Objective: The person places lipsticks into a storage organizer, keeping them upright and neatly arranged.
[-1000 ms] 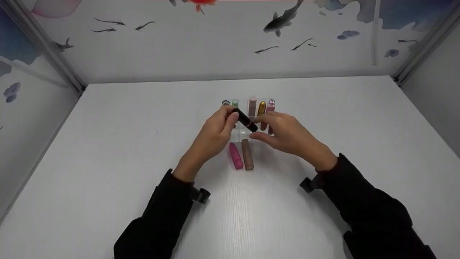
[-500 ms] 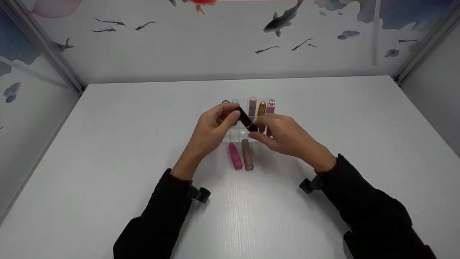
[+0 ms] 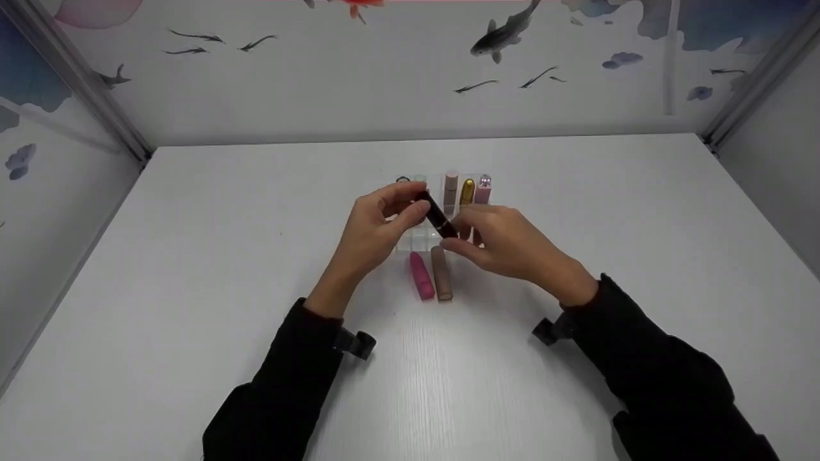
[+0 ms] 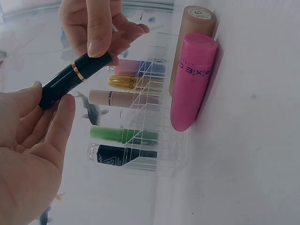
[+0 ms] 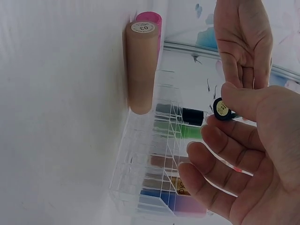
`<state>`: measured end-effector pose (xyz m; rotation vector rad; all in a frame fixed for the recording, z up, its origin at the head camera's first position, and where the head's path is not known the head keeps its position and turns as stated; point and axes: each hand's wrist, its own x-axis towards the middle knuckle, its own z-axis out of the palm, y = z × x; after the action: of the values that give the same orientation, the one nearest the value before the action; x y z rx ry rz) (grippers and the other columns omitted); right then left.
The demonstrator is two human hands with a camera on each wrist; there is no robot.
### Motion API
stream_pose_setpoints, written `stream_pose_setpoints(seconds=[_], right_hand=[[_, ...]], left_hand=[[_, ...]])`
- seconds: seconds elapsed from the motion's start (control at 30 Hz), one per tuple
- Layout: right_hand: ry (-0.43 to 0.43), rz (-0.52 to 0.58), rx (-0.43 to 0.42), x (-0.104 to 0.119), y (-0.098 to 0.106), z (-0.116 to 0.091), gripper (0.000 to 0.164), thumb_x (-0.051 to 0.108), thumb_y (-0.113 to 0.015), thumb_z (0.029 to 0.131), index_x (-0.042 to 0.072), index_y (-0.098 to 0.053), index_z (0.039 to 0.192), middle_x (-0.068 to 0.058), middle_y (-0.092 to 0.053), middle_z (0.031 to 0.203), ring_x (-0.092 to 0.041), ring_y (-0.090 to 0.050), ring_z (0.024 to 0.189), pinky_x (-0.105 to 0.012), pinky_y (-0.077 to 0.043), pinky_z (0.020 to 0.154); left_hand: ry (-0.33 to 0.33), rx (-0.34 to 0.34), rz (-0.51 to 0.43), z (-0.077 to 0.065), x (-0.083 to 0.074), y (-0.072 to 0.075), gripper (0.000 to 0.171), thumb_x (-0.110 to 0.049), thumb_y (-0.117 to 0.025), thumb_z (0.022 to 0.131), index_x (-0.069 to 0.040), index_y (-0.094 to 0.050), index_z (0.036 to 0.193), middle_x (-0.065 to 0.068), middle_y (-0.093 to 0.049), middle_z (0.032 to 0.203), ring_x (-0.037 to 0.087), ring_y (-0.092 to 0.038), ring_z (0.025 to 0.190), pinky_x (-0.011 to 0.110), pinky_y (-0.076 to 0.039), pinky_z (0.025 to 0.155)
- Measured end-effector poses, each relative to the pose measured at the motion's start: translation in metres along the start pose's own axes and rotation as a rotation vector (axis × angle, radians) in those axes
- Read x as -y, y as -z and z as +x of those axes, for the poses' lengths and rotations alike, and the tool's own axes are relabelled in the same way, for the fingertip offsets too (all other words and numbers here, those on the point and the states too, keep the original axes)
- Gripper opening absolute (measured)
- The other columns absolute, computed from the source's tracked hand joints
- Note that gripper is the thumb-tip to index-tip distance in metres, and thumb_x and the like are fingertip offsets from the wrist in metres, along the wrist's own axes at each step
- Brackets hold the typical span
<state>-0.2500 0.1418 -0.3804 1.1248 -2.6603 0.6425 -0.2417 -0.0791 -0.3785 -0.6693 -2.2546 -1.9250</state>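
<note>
A black lipstick tube [image 3: 437, 214] with a gold band slants between the two hands, above the clear organizer [image 4: 161, 164]. My left hand [image 3: 375, 224] pinches its upper-left end between thumb and fingers. The thumb and fingers of my right hand [image 3: 506, 240] pinch the opposite end, whose round yellow label shows in the right wrist view. In the left wrist view the band on the lipstick tube [image 4: 65, 84] lies uncovered between the hands. On the table in front of the organizer lie a pink tube [image 4: 194, 84] and a tan tube [image 5: 142, 65], side by side.
Slots of the organizer hold a black tube [image 4: 117, 154], a green tube [image 4: 110, 134], a pale pink tube [image 3: 451, 189], a gold tube [image 4: 121, 83] and a pink-and-blue tube [image 5: 187, 206]. White walls with painted fish enclose the white table [image 3: 192, 288] behind and at the sides.
The lipstick tube has turned slightly steeper. My left hand has shifted a little up and left, and the right fingers have lowered slightly. Both loose tubes lie where they were.
</note>
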Motion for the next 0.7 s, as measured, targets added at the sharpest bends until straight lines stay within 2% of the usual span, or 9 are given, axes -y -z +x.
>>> stream_pose_setpoints(seconds=[0.13, 0.3, 0.43, 0.57, 0.7], right_hand=[[0.003, 0.006, 0.004, 0.001, 0.0, 0.0, 0.023, 0.036, -0.067, 0.087, 0.015, -0.066, 0.094, 0.006, -0.063, 0.078, -0.006, -0.053, 0.068, -0.022, -0.046, 0.059], [0.005, -0.007, 0.012, 0.003, 0.0, -0.001, 0.022, 0.035, -0.067, 0.087, 0.014, -0.064, 0.091, 0.005, -0.063, 0.077, -0.011, -0.056, 0.068, -0.022, -0.046, 0.059], [-0.005, -0.012, 0.036, 0.006, 0.001, -0.001, 0.025, 0.039, -0.065, 0.088, 0.014, -0.064, 0.089, 0.004, -0.064, 0.077, -0.013, -0.058, 0.067, -0.022, -0.046, 0.058], [-0.001, -0.006, 0.053, 0.009, 0.0, -0.001, 0.027, 0.041, -0.063, 0.089, 0.014, -0.064, 0.085, 0.006, -0.065, 0.075, -0.008, -0.055, 0.065, -0.021, -0.045, 0.057], [0.04, 0.001, 0.041, 0.011, -0.001, -0.002, 0.028, 0.042, -0.062, 0.089, 0.014, -0.066, 0.083, 0.007, -0.064, 0.073, -0.006, -0.052, 0.063, -0.02, -0.043, 0.055]], left_hand=[[0.041, 0.018, -0.055, -0.002, -0.009, 0.0, 0.035, -0.012, -0.061, 0.091, 0.001, -0.058, 0.124, 0.014, -0.062, 0.114, 0.02, -0.063, 0.101, 0.028, -0.054, 0.085], [0.047, 0.028, -0.071, -0.006, -0.026, -0.001, 0.032, -0.007, -0.057, 0.093, 0.004, -0.058, 0.123, 0.019, -0.062, 0.112, 0.025, -0.063, 0.104, 0.03, -0.053, 0.086], [0.05, 0.023, -0.067, -0.007, -0.028, -0.003, 0.031, -0.007, -0.056, 0.093, 0.003, -0.058, 0.123, 0.019, -0.062, 0.111, 0.026, -0.063, 0.103, 0.032, -0.053, 0.086], [0.045, 0.017, -0.071, -0.004, -0.012, -0.004, 0.031, -0.014, -0.058, 0.093, -0.002, -0.06, 0.122, 0.014, -0.063, 0.109, 0.022, -0.064, 0.102, 0.031, -0.054, 0.085], [0.042, 0.02, -0.075, -0.002, -0.001, -0.004, 0.031, -0.018, -0.059, 0.093, -0.006, -0.062, 0.121, 0.011, -0.064, 0.109, 0.018, -0.065, 0.1, 0.029, -0.054, 0.084]])
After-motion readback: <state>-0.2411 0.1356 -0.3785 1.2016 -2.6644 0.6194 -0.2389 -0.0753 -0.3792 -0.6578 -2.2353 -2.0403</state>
